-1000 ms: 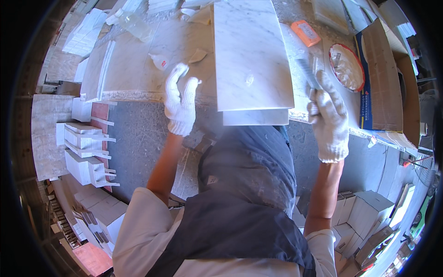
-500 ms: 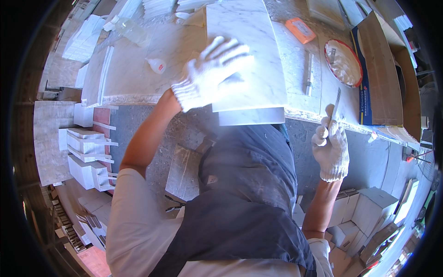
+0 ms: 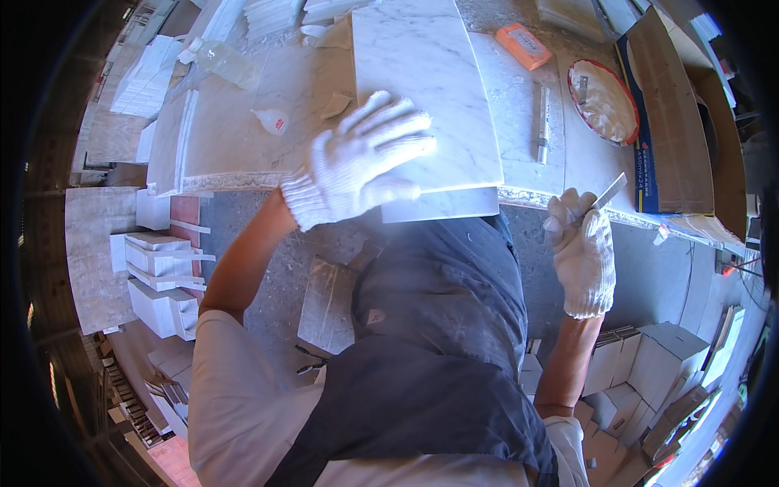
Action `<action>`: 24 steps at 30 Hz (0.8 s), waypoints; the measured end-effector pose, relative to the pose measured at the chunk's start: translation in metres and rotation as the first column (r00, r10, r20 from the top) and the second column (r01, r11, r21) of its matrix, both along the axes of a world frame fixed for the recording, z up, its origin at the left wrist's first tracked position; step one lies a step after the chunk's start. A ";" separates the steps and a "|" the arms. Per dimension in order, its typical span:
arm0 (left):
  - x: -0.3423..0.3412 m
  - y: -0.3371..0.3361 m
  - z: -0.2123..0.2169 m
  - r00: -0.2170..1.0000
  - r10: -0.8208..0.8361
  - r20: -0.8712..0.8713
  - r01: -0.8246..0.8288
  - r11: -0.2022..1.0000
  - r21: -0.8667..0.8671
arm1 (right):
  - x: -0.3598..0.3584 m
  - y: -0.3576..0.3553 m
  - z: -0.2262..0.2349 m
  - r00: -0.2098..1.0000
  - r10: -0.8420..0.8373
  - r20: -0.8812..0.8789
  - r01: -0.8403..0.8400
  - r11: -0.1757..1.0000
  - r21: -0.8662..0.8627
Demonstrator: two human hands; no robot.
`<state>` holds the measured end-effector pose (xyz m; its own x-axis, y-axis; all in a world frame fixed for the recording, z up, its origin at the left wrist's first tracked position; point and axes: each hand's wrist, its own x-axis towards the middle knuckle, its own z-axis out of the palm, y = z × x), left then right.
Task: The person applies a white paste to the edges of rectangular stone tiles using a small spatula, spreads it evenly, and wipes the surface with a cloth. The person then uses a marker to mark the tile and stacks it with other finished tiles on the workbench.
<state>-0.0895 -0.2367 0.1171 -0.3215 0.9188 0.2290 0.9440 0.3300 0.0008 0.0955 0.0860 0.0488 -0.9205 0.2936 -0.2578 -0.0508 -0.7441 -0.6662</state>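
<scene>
A large white marble slab (image 3: 430, 73) lies on the stone workbench (image 3: 243, 122), its near end overhanging the bench edge. My left hand (image 3: 365, 162), in a white knit glove, rests flat with spread fingers on the slab's near left corner. My right hand (image 3: 580, 247), also gloved, is off the bench at its front edge and grips a thin flat metal blade (image 3: 608, 191) that points up and to the right.
On the bench lie a metal bar tool (image 3: 542, 122), an orange block (image 3: 523, 45), a round dish of white paste (image 3: 602, 99), a cardboard box (image 3: 669, 122) and a clear plastic bottle (image 3: 223, 61). Stacked marble pieces (image 3: 154, 276) stand on the floor at left, boxes (image 3: 641, 381) at right.
My left hand rose from the bench edge and came down flat on the slab. My right hand dropped from the bench top to below its edge, now holding the blade.
</scene>
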 end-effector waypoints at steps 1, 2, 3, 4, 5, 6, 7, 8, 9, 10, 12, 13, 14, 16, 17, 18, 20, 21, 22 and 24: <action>0.001 -0.005 0.002 0.992 0.036 0.119 -0.048 0.994 0.094 | 0.002 0.004 -0.003 1.000 -0.020 0.005 0.020 1.000 0.011; 0.003 -0.010 0.002 0.950 0.120 0.288 -0.195 0.949 0.249 | 0.004 0.008 -0.007 0.999 -0.038 0.005 0.038 0.999 0.024; 0.004 -0.017 0.004 0.873 0.168 0.458 -0.358 0.859 0.366 | 0.005 0.017 -0.010 0.996 0.046 -0.071 -0.050 0.997 -0.061; 0.004 -0.023 0.006 0.766 0.178 0.618 -0.523 0.731 0.438 | 0.007 0.022 -0.014 0.999 0.022 -0.046 -0.026 0.997 -0.069; 0.007 -0.029 0.006 0.706 0.205 0.678 -0.622 0.638 0.454 | 0.011 0.026 -0.017 1.000 0.001 -0.021 -0.003 0.997 -0.077; 0.010 -0.034 0.006 0.640 0.223 0.735 -0.712 0.533 0.458 | 0.012 0.029 -0.020 0.998 -0.007 -0.065 0.000 0.994 -0.109; 0.014 -0.038 0.006 0.584 0.210 0.785 -0.778 0.423 0.465 | 0.013 0.032 -0.021 0.999 -0.001 -0.045 -0.003 0.997 -0.076; 0.017 -0.041 0.006 0.526 0.235 0.817 -0.822 0.385 0.419 | 0.013 0.032 -0.020 0.998 -0.034 0.045 0.034 0.999 -0.011; 0.021 -0.043 0.005 0.481 0.238 0.844 -0.853 0.349 0.388 | 0.012 0.031 -0.019 0.995 -0.058 0.086 0.056 0.998 0.028; 0.025 -0.043 0.003 0.435 0.240 0.868 -0.881 0.313 0.355 | 0.010 0.028 -0.016 0.989 -0.084 0.125 0.076 0.995 0.068; 0.033 -0.037 -0.001 0.345 0.294 0.891 -0.934 0.203 0.294 | 0.004 0.023 -0.005 0.994 -0.038 0.098 0.020 0.983 0.184; 0.035 -0.032 -0.004 0.366 0.269 0.891 -0.927 0.190 0.324 | 0.000 0.019 0.000 0.998 -0.015 0.067 0.000 0.974 0.225; 0.038 -0.024 -0.009 0.548 0.373 0.749 -0.835 0.288 0.468 | -0.005 0.015 0.004 0.996 -0.007 0.084 -0.015 0.966 0.258; 0.042 -0.009 -0.017 0.874 0.376 0.309 -0.486 0.649 0.586 | -0.014 0.008 0.010 0.998 0.018 0.065 -0.036 0.959 0.280; 0.047 0.001 -0.022 0.914 0.298 0.274 -0.402 0.748 0.528 | -0.016 0.006 0.013 0.997 0.032 0.071 -0.050 0.960 0.275; 0.047 0.007 -0.026 0.965 0.238 0.112 -0.262 0.898 0.353 | -0.018 0.005 0.014 0.996 0.041 0.077 -0.063 0.951 0.304; 0.045 0.016 -0.031 0.985 0.125 -0.115 -0.096 0.969 0.229 | -0.018 0.005 0.013 0.995 0.060 0.083 -0.084 0.938 0.336; 0.040 0.013 -0.028 0.985 0.114 -0.127 -0.092 0.981 0.169 | -0.017 0.005 0.013 0.995 0.069 0.075 -0.091 0.935 0.342; 0.034 0.009 -0.024 0.979 0.066 -0.195 -0.057 0.997 0.053 | -0.015 0.006 0.012 0.995 0.077 0.066 -0.095 0.933 0.347; 0.009 -0.016 -0.003 0.904 0.377 0.202 -0.409 0.900 0.150 | -0.012 0.007 0.013 0.997 0.042 0.069 -0.065 0.919 0.388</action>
<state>-0.0801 -0.2523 0.1136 -0.6948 0.6561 0.2946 0.7184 0.6526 0.2407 0.0836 0.0926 0.0622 -0.9245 0.3325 -0.1863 0.0293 -0.4254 -0.9045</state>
